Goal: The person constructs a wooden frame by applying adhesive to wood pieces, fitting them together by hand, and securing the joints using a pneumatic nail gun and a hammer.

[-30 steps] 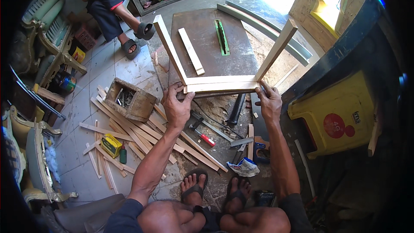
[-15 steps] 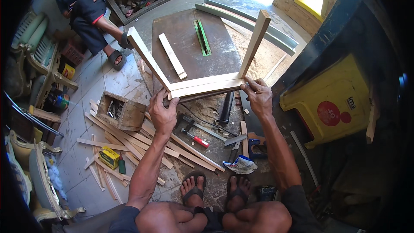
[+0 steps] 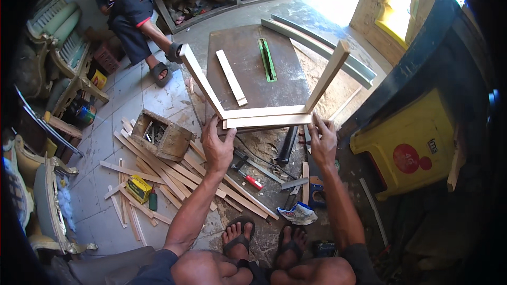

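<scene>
A pale wooden frame [image 3: 268, 122], with a crossbar and two legs rising away from me, rests over the near edge of a dark tabletop [image 3: 288, 47]. My left hand [image 3: 217, 148] holds its left corner, thumb in front and fingers at the side. At the right corner, my right hand [image 3: 324, 141] pinches the crossbar's end near the foot of the leg. The crossbar looks like two strips side by side, the nearer one jutting slightly left. A loose wooden strip [image 3: 231, 77] lies on the tabletop, left of a green-edged slot [image 3: 267, 59].
Below the tabletop lie a black handle [image 3: 287, 145], a red-handled clamp [image 3: 253, 181] and a handsaw [image 3: 317, 194]. Wooden strips [image 3: 174, 177] and a wooden box [image 3: 177, 142] of metal bits are on the left. A yellow plastic stool [image 3: 438, 121] stands right; a person [image 3: 129, 16] sits far left.
The view has shifted, so everything sits lower and further right. The frame's crossbar is more level now. My right hand's fingers have moved closer together at the right corner.
</scene>
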Tool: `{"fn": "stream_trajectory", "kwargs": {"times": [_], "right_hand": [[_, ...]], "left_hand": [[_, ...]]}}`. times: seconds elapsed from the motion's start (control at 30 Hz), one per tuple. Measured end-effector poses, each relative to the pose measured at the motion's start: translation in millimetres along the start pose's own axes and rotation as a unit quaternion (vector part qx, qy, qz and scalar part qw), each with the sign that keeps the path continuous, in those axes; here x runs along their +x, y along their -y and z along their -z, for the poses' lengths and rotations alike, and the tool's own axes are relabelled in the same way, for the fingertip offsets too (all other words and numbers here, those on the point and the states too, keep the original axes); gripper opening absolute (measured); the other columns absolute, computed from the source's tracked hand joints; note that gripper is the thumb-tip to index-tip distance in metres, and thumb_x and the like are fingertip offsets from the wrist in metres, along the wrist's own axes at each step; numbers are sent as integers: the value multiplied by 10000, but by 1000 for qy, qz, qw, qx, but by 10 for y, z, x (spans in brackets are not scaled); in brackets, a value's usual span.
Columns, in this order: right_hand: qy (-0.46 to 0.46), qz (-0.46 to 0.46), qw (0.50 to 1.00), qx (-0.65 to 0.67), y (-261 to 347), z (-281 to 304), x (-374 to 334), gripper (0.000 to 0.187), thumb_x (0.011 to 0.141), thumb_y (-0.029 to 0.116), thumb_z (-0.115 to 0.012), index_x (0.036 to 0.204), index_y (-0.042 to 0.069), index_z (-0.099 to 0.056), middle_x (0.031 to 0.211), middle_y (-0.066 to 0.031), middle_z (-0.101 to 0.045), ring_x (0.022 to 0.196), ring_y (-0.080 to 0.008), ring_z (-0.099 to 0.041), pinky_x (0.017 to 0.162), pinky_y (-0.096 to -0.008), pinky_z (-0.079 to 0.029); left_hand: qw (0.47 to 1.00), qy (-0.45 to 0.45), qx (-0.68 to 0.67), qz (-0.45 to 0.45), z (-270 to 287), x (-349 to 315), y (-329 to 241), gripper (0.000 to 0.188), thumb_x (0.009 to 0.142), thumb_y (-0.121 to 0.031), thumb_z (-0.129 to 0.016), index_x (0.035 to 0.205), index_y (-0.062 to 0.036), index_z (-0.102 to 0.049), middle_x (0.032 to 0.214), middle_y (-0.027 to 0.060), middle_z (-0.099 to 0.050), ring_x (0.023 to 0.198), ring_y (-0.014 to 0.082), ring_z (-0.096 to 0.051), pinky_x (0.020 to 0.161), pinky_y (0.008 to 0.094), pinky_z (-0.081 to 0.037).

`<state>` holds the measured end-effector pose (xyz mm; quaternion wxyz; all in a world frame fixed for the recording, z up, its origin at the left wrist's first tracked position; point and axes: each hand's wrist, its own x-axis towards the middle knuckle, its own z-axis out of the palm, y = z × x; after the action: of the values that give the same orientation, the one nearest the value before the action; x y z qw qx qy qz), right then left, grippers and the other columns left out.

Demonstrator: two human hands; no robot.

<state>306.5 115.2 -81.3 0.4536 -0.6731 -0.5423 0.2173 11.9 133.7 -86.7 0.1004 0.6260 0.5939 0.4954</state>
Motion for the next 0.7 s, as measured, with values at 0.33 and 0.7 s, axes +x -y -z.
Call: {"fn": "stream_trajectory", "kwargs": {"times": [0.33,0.7], "right_hand": [[36,-84,960,266,-36,-58,-285,426,1008,139,-729,1369,-41,-591,1142,-129,-692,941,-182,-714,710,-313,-656],[40,-131,891,433,-66,221,-656,301,983,66,-750,1244,28,-605,1149,-89,-691,1032,-184,-710,851,-357,-659]], "left_hand": [[999,4,-7,41,168,-105,118,532,885,-198,-834,1333,4,-631,1234,202,-699,1146,392,-648,1016,479,-498],[998,15,67,-6,190,297,237,152,934,-184,-744,1033,-70,-737,913,126,-765,887,374,-699,816,488,-537]]}}
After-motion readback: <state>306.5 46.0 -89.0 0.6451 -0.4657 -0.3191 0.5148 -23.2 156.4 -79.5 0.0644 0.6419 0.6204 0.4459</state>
